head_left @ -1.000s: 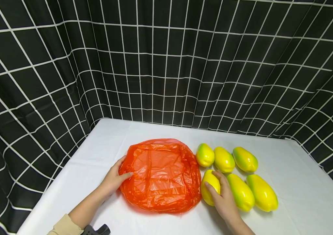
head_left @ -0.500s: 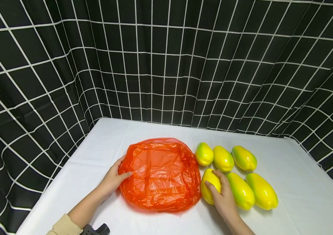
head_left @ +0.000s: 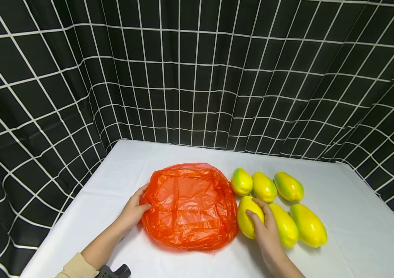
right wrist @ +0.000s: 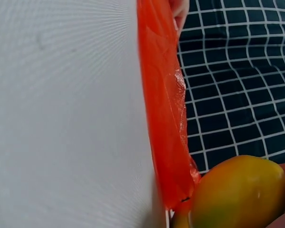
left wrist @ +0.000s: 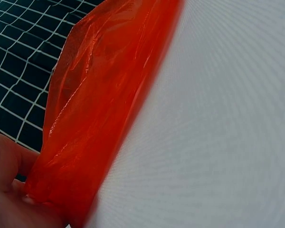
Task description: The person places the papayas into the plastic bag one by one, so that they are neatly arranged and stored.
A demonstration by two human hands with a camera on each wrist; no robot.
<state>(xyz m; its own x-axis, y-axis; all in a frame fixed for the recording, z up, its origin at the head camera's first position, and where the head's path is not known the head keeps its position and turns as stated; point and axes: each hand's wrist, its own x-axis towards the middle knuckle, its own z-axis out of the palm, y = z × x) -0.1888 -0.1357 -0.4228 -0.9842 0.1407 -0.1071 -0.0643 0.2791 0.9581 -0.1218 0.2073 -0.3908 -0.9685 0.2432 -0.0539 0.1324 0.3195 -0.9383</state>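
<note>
A red plastic bag (head_left: 190, 208) lies spread with its mouth up on the white-covered table. My left hand (head_left: 132, 210) holds its left rim, the thumb over the edge and the fingers outside, partly hidden by the film. To the right of the bag, my right hand (head_left: 266, 227) grips a glossy yellow-green fruit (head_left: 247, 218), oblong like a mango or papaya. In the right wrist view this fruit (right wrist: 240, 192) sits close beside the bag (right wrist: 164, 104). The left wrist view shows the bag's side (left wrist: 95, 109) rising from the left hand (left wrist: 14, 190).
Several similar fruits stand right of the bag: a back row with one fruit (head_left: 242, 182) near the bag's edge, and two larger ones, a nearer fruit (head_left: 285, 227) and an outer fruit (head_left: 308, 226). A black grid-patterned curtain (head_left: 197, 77) surrounds the white tablecloth (head_left: 357, 216).
The right hand has shifted the gripped fruit slightly up and away from the viewer, and its fingers wrap further round it. The left thumb has drawn back a little on the bag's rim.
</note>
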